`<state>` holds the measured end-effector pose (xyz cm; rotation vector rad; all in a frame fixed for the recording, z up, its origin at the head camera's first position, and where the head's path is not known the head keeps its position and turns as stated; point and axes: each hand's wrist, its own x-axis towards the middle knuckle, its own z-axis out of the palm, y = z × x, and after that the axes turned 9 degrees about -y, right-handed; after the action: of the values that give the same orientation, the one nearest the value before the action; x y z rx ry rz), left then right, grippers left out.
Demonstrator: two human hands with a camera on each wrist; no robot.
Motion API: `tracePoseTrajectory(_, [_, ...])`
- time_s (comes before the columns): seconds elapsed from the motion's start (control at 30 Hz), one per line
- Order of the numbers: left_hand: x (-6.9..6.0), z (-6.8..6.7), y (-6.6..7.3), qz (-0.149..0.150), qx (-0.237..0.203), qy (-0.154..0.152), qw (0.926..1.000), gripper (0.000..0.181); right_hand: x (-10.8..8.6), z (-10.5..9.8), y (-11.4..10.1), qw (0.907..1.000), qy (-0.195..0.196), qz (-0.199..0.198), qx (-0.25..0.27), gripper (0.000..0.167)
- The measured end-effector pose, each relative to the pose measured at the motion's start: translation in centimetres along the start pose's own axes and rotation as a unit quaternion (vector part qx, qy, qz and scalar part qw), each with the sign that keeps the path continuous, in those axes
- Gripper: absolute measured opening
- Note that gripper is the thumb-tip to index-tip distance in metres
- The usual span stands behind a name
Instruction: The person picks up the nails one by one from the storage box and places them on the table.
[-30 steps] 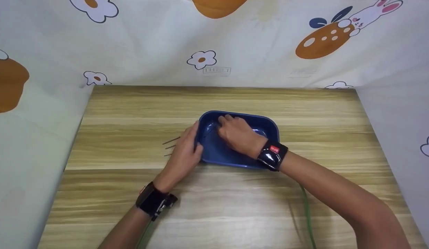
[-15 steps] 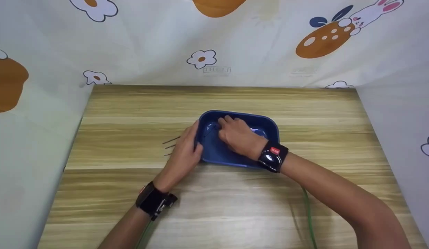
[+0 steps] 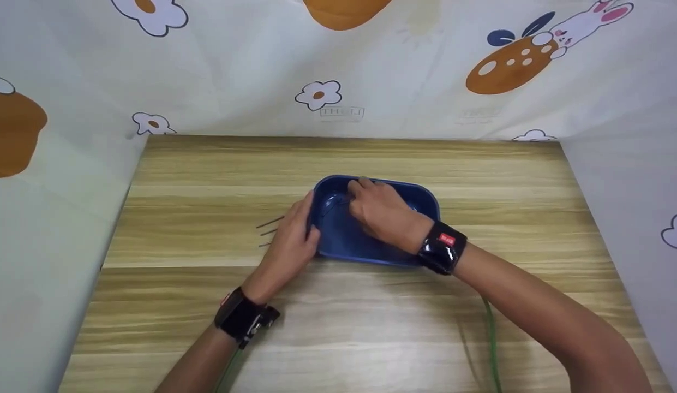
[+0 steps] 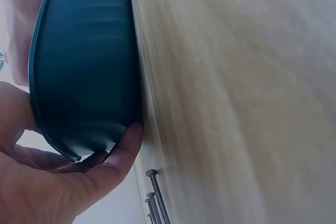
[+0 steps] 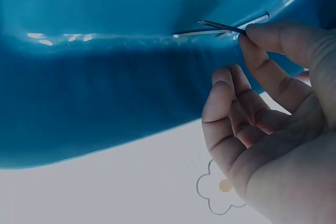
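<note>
A blue plastic tray (image 3: 365,258) sits mid-table. At its left end is my left hand (image 3: 288,237), thumb at the rim and fingers along the outer wall; in the left wrist view, fingertips (image 4: 131,135) touch the tray's lower corner near the tabletop. My right hand (image 3: 384,215) is inside the tray. In the right wrist view its thumb and index finger pinch a dark nail (image 5: 220,25), while the other fingers curl loosely. Close to that nail, a thin strip like another nail (image 5: 191,34) lies along the tray bottom. The head view hides the right fingertips.
Several nails (image 4: 157,192) lie on the wood-grain table (image 3: 207,316) just left of the tray, partly behind the left hand. A green cable (image 3: 490,338) runs from the right wristband (image 3: 442,248). Patterned cloth (image 3: 251,71) walls the back and both sides.
My right hand has shifted a little to the right within the tray, its wristband moving with it. My left hand, the tray and the nails on the table stay in place.
</note>
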<state>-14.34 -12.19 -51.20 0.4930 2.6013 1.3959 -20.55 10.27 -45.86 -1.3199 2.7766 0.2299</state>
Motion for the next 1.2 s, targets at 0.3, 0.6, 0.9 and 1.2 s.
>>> tracePoseTrajectory(0.3, [0.1,0.1,-0.1,-0.003,-0.007,-0.001,1.0,0.076,-1.5,-0.9,0.8,0.9993,0.034,0.002,0.011,0.004])
tracePoseTrajectory(0.6, [0.0,0.1,-0.1,0.026,0.006,0.017,0.9995,0.075,-3.7,-1.9,1.2,0.9987,0.049,0.015,0.003,0.009])
tracePoseTrajectory(0.9, [-0.1,0.1,-0.1,0.01,0.005,0.009,0.9999,0.075,-5.6,-2.7,2.1,0.9959,0.082,0.035,0.016,0.009])
tracePoseTrajectory(1.2, [-0.1,0.1,-0.1,0.007,0.009,0.008,0.9999,0.075,-7.9,-3.9,3.6,0.9915,0.11,0.06,0.032,0.012])
